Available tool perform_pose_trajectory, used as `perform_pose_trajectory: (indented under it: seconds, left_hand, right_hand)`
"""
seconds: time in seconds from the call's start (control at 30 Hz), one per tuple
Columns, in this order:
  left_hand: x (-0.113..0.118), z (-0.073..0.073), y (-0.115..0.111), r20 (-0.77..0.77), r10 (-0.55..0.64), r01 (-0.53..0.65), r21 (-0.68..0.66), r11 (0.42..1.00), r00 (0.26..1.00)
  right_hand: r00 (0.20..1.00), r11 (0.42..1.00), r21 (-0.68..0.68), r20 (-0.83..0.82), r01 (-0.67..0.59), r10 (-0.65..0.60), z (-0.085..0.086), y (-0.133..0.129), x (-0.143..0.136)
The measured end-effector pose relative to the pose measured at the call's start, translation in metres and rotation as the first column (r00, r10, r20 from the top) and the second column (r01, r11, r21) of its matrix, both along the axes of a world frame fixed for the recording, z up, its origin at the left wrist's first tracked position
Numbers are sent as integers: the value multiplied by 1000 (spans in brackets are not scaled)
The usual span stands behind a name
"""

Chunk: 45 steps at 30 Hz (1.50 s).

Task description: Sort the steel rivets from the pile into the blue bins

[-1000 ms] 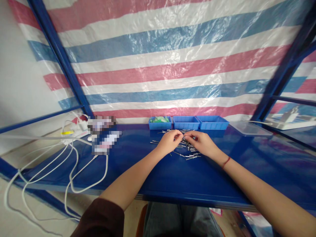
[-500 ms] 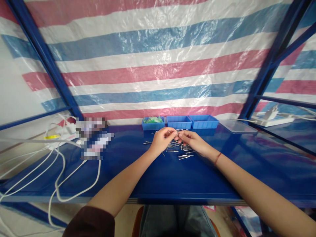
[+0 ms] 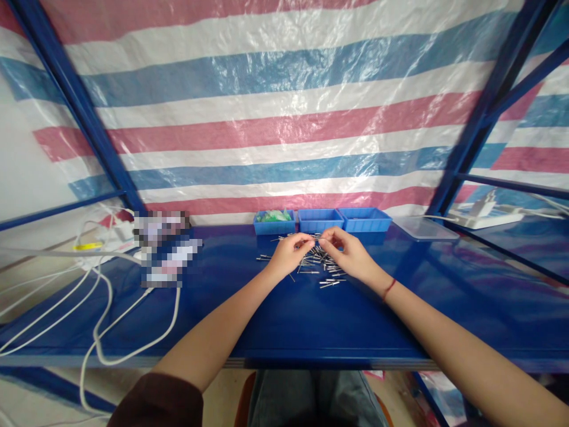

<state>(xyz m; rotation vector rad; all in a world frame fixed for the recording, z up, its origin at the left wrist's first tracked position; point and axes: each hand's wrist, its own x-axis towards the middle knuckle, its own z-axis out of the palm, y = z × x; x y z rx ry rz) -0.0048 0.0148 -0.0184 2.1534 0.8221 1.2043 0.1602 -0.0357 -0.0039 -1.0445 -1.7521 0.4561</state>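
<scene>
Several thin silver metal pins (image 3: 329,283), which look like rivets, lie scattered on the blue tabletop (image 3: 284,320). Just above them my left hand (image 3: 288,254) is closed, its thumb and forefinger pinched together. My right hand (image 3: 344,249) faces it with fingertips pinched, almost touching those of the left. Whatever is between the fingertips of either hand is too small to make out. Behind the hands stand three blue bins: the left bin (image 3: 274,227) holds green and clear plastic, while the middle bin (image 3: 320,226) and right bin (image 3: 367,225) sit beside it.
White cables (image 3: 175,320) and a power strip (image 3: 104,252) spread over the left side, near a pixelated patch (image 3: 171,261). A clear flat lid (image 3: 424,229) and another white power strip (image 3: 484,219) lie at the right. Blue frame posts rise on both sides.
My right hand has turned a little, its fingers raised and more arched over the fingertips of my left hand. The camera view has shifted slightly.
</scene>
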Motion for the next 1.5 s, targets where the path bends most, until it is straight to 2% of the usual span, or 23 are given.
perform_pose_trajectory:
  seconds: [0.07,0.17,0.2,0.27,0.37,0.47,0.53,0.63,0.7,0.77,0.87,0.93,1.0,1.1,1.23,1.5]
  left_hand:
    - [-2,2,-1,-77,18,-15,30,999,997]
    - [-7,4,0,-192,126,-113,78,991,973]
    - [-10,5,1,-239,179,-156,110,982,954]
    - [-16,7,3,-350,273,-218,188,958,896]
    - [-26,9,7,-491,346,-255,244,936,800]
    - [-32,10,11,-557,343,-270,212,939,756]
    - [-35,10,11,-585,323,-263,188,946,744]
    - [-35,12,9,-631,281,-235,157,959,723]
    - [-34,13,7,-661,255,-214,144,966,706]
    - [-33,14,4,-682,240,-193,146,970,691]
    - [-29,14,1,-691,221,-156,156,975,688]
    - [-26,13,-1,-689,212,-136,164,977,693]
    - [-22,10,-2,-684,227,-129,193,973,693]
    - [-17,5,-5,-677,286,-145,257,955,679]
    - [-13,2,-7,-664,325,-150,307,940,673]
    - [-11,4,-14,-670,378,-181,347,920,639]
  right_hand:
    - [993,996,53,88,74,-79,2,3,2]
    - [955,956,123,95,267,-279,9,24,22]
    - [924,923,135,80,361,-373,12,35,34]
    - [821,815,155,42,558,-570,20,57,60]
    - [754,749,148,30,646,-656,27,82,97]
    - [720,725,128,88,677,-688,24,92,117]
    - [669,692,146,180,707,-721,16,93,119]
    - [591,652,263,277,711,-757,2,89,107]
    - [606,687,321,324,652,-726,-5,84,92]
    - [671,768,332,374,548,-640,-9,74,72]
    - [807,897,300,405,325,-429,-10,54,40]
    - [866,943,273,405,192,-294,-10,38,22]
    - [880,956,264,415,128,-233,-11,26,8]
    - [875,960,257,434,109,-216,-13,17,-2]
    - [876,970,221,442,104,-194,-17,18,-2]
    - [876,976,204,456,70,-158,-15,18,-1]
